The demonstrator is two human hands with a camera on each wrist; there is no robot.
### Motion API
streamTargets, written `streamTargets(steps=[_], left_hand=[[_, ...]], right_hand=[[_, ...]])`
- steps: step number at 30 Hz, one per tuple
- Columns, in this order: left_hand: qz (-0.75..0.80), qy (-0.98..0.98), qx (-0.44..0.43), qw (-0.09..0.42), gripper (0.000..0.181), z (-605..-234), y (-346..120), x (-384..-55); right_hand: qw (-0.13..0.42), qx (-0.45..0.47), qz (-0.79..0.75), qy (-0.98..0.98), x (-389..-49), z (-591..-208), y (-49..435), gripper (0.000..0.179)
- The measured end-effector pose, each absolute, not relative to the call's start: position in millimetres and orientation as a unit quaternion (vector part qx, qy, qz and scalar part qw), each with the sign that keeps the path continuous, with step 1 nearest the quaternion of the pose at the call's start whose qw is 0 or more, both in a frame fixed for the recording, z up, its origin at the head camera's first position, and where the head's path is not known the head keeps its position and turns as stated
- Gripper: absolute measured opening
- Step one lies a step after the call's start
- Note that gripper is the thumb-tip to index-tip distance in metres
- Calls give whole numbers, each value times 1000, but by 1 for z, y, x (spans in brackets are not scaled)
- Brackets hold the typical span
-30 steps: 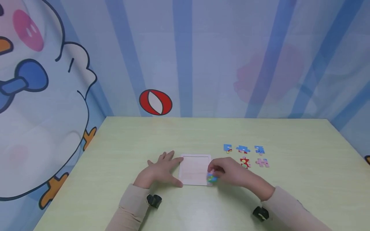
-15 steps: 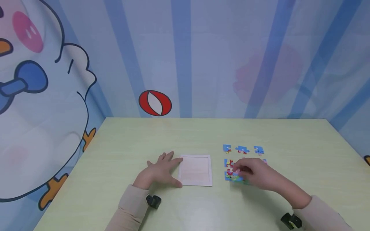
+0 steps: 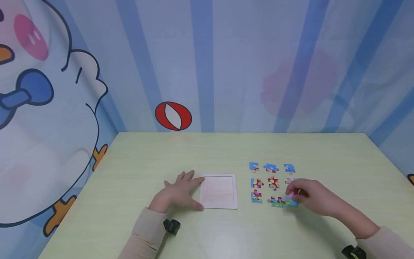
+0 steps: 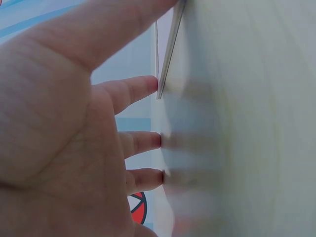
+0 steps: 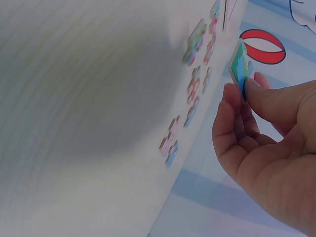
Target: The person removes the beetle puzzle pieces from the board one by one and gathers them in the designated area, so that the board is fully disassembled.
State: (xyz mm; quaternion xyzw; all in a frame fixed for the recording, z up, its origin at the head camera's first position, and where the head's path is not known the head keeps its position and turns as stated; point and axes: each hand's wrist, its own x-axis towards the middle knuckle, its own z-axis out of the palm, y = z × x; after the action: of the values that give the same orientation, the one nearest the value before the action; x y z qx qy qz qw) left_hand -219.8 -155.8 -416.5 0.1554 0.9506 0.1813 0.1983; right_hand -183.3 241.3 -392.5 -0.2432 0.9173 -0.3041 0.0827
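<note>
My left hand [image 3: 178, 192] lies spread on the table, thumb and index finger against the left edge of a shallow white puzzle tray [image 3: 220, 190]. In the left wrist view its fingertips [image 4: 153, 84] meet the tray's edge and the tabletop. My right hand [image 3: 315, 198] pinches a green and blue puzzle piece [image 5: 239, 66] between thumb and fingers. The piece is raised over the table in the right wrist view. In the head view it overlaps the lower right of the loose pieces, beside a green and red puzzle piece [image 3: 277, 202]. My right hand partly covers a pink puzzle piece [image 3: 290, 180].
Right of the tray, loose pieces lie in rows: a blue corner piece [image 3: 253, 166], a red and yellow piece [image 3: 273, 183], a blue piece with red [image 3: 256, 197] and several others. The pale table [image 3: 161, 151] ends at a striped blue backdrop [image 3: 239, 72].
My right hand has moved right with the puzzle piece, from the tray's right edge, across the loose pieces, to their lower right. My left hand has stayed at the tray.
</note>
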Motion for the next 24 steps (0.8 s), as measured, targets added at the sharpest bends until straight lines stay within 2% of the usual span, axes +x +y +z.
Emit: streamTargets(steps=[11,24], left_hand=[[181,952,150,199,87,-411,-155,-216],[178,952,150,197,88,-411,-155,-216]], right_hand=[[102,-188,-277,937,-190,-402,256,14],[119,-191,-274,935,-196,-412,258,18]])
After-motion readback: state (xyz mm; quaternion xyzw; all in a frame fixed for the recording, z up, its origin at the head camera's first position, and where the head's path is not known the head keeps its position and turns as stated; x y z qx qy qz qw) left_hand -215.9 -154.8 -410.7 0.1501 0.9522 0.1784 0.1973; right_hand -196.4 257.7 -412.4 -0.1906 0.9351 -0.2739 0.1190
